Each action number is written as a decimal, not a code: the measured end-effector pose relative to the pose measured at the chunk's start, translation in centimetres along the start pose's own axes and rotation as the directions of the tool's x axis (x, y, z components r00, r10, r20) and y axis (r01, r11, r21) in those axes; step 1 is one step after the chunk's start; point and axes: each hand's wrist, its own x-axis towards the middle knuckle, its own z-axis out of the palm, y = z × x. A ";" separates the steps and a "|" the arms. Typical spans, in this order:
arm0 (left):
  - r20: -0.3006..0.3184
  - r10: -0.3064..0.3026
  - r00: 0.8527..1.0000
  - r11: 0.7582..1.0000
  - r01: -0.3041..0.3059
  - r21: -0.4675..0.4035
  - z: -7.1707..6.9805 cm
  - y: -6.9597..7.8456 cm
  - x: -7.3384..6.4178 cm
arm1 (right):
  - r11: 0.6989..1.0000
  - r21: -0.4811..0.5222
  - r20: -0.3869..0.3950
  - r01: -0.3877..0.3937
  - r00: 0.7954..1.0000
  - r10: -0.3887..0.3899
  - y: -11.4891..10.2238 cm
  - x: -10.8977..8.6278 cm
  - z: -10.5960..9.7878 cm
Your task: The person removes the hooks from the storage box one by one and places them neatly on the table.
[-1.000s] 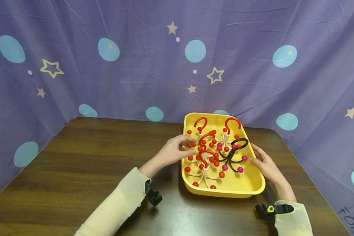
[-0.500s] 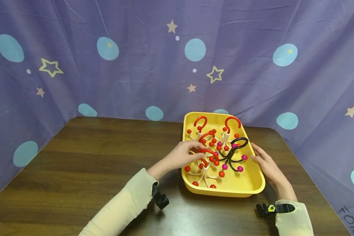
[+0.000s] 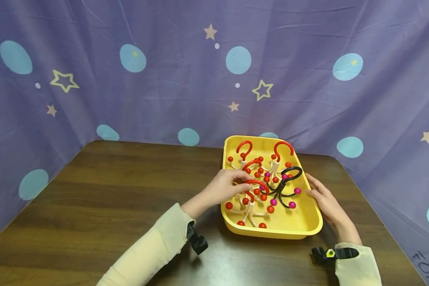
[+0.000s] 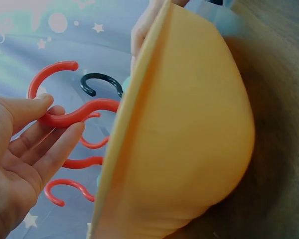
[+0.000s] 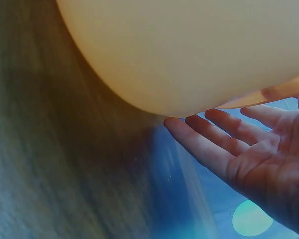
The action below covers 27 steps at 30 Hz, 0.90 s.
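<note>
A yellow tray [image 3: 300, 222] stands on the table, holding several pieces with red hooks and pale splayed arms tipped with red balls. My left hand [image 3: 226, 186] reaches over the tray's left side and pinches the red hook [image 4: 70, 118] of the nearest piece between thumb and fingers. That piece's pale arms [image 3: 250, 210] still sit low in the tray. Beside it lies a black hooked piece [image 3: 280, 187] with magenta balls. At the tray's right wall is my right hand [image 3: 327, 204], its fingers extended along the outside and touching it, thumb near the rim.
More red-hooked pieces stand farther back, one at the back left [image 3: 244, 153] and one at the back right [image 3: 282, 149]. The brown wooden table [image 3: 146, 182] extends to the left. A purple curtain [image 3: 164, 71] hangs behind the table and to its sides.
My left hand has moved right from the tray's left rim onto the nearest red hook and now pinches it. That piece has shifted slightly right. My right hand stays at the tray's right side.
</note>
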 end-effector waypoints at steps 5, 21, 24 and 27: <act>-0.025 -0.019 0.999 1.000 0.019 -0.018 -0.5 0.5 0.1 | 1.000 -0.005 -0.006 -0.002 1.000 0.002 -0.1 0.0 0.1; -0.188 0.034 0.982 0.997 -0.045 -0.055 -2.4 1.9 0.3 | 1.000 -0.007 -0.009 -0.008 1.000 0.007 0.0 0.0 0.0; -0.213 0.038 0.976 0.997 -0.050 -0.051 -3.1 2.1 0.2 | 1.000 -0.003 -0.011 -0.008 1.000 0.008 0.1 0.0 0.1; -0.233 0.021 0.972 0.998 -0.033 -0.046 -3.8 2.2 0.1 | 1.000 0.001 -0.009 -0.003 1.000 0.003 0.2 -0.1 0.1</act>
